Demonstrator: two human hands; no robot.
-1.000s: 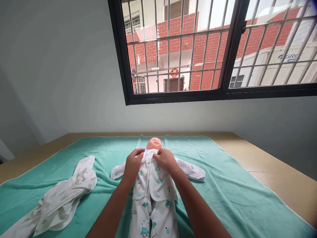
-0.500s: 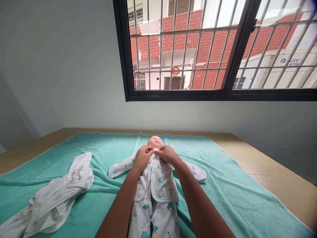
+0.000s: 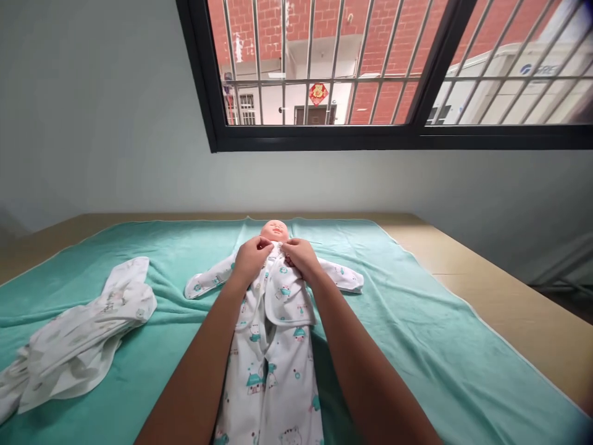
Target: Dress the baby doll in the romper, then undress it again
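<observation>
A baby doll [image 3: 275, 230] lies on its back, its head away from me and its arms spread in long sleeves. It wears a white printed baby jacket [image 3: 288, 290] and matching pants [image 3: 287, 395]. At the left side of the collar, my left hand [image 3: 251, 258] pinches the jacket's edge. Just across from it, my right hand [image 3: 302, 254] has its fingers closed on the other side of the collar. A small gap separates the fingertips. The jacket front hangs slightly apart lower down; any fastener under my fingers is too small to make out.
A green cloth [image 3: 403, 346] covers much of the wooden table [image 3: 500, 296]. Left of the doll lies a crumpled white printed garment [image 3: 88, 334]. Behind the table stand a grey wall [image 3: 324, 182] and a barred window [image 3: 319, 138].
The view has tilted down, so the doll and cloth appear higher and more of the pants shows. My fingertips have drawn slightly apart at the collar.
</observation>
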